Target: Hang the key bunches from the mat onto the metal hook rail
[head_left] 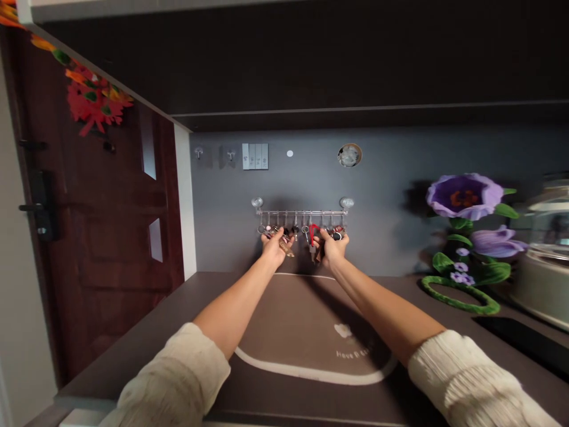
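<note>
Key bunches are hanging from a clear rail [302, 212] on the back panel [382, 207], above the mat [293, 314] on the desk [213, 296]. The left hand [274, 250] is touching the left-side bunch, beside a wooden tag [287, 249]; the right hand [334, 248] is touching the right-side bunch, near a red cord [313, 233]. The fingers of both hands are curving around the bunches; whether they are pinching them firmly, one cannot tell. The keys are probably behaving as light, stiff, slippery pieces swinging on loose rings; the rings or tags are likely offering the surest hold. Both forearms are reaching forward and converging, palms partly hidden.
</note>
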A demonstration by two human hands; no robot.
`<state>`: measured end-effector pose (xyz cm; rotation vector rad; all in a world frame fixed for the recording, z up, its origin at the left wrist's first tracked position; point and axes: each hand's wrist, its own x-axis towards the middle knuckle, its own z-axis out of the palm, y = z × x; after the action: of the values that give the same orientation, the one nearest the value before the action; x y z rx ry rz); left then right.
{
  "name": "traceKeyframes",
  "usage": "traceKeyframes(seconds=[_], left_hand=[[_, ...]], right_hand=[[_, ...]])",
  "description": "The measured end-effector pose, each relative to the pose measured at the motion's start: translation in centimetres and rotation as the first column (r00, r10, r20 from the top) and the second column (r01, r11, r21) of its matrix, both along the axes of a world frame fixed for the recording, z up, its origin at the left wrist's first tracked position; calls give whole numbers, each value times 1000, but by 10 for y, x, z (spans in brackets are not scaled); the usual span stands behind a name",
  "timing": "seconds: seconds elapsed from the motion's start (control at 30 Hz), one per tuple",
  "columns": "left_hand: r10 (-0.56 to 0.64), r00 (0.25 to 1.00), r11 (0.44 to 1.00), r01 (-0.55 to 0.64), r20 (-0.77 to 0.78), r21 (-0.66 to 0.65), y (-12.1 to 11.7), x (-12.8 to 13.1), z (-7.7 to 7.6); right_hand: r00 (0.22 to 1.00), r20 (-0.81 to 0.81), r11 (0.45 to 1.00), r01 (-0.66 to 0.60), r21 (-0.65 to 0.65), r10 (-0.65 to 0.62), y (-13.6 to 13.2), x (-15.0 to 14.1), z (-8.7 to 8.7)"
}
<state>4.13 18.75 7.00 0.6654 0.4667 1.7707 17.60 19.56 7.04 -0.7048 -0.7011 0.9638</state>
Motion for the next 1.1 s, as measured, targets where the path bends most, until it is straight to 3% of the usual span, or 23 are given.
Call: traceKeyframes(seconds=[0.17,0.3,0.5,0.67,0.73,0.8,0.9,1.0,1.1], left_hand=[[-8,995,1000,10,96,-24,-12,-10,19],[55,994,996,-49,94,-70,-15,-11,36],[63,988,993,-76,-139,-92,-14,-9,66],[-20,929,999,36,-370,35,-23,-9,83],[-46,870,993,94,-491,72,-30,-12,76],[-80,794,985,157,-602,76,-39,-18,60],[-129,621,972,235,-773,26,-54,-29,26],[-90,463,977,211,-882,11,-67,-41,-6],[-61,277,985,170,-959,-13,-75,-53,-26]], right_hand=[[1000,16,998,13,-57,-12,-21,6,17],[996,38,995,84,-62,-82,-26,1,28],[969,221,989,129,-73,-110,-20,3,48],[935,353,999,39,1,-37,-22,17,63],[914,403,997,-69,45,45,-30,23,62],[856,492,980,-195,27,157,-41,30,54],[695,656,949,-293,-115,294,-59,40,32],[543,755,921,-324,-215,367,-73,47,12],[373,838,897,-349,-272,399,-75,52,1]])
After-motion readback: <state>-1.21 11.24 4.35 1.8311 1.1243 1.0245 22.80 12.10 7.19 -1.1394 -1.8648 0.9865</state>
